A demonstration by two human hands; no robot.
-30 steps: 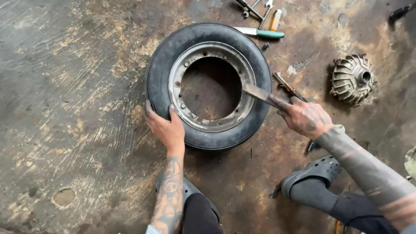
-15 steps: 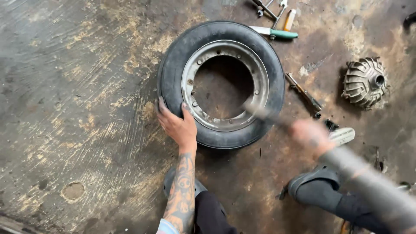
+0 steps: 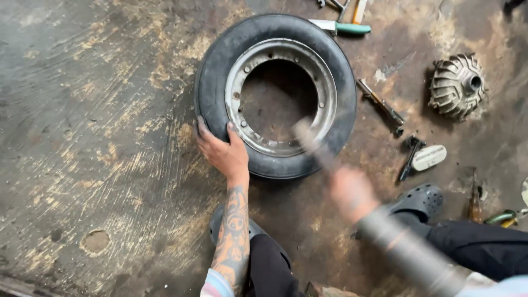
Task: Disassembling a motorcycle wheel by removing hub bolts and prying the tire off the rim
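**Bracing the tyre, tool at the rim**

Pressing down on the tyre (image 3: 214,82), the left hand (image 3: 223,153) has its grip spread flat over the lower-left sidewall, fingers splayed on the rubber and reaching toward the metal rim (image 3: 330,93); it clasps nothing. The tyre lies flat on the stained concrete floor (image 3: 99,137), directly under that grip and just ahead of the person's knees.

Right hand (image 3: 352,192) is motion-blurred, grip curled round a long tool (image 3: 311,144) whose far end sits over the lower-right of the rim; how tightly it is wrapped, cannot tell.

Just right of the right grip: a black clog (image 3: 421,199), a small dark tool (image 3: 408,159) and a white oval piece (image 3: 429,157). Further out on that side, a slim metal bar (image 3: 379,104) and a finned metal part (image 3: 456,85). Beyond the tyre, a green-handled tool (image 3: 344,27).
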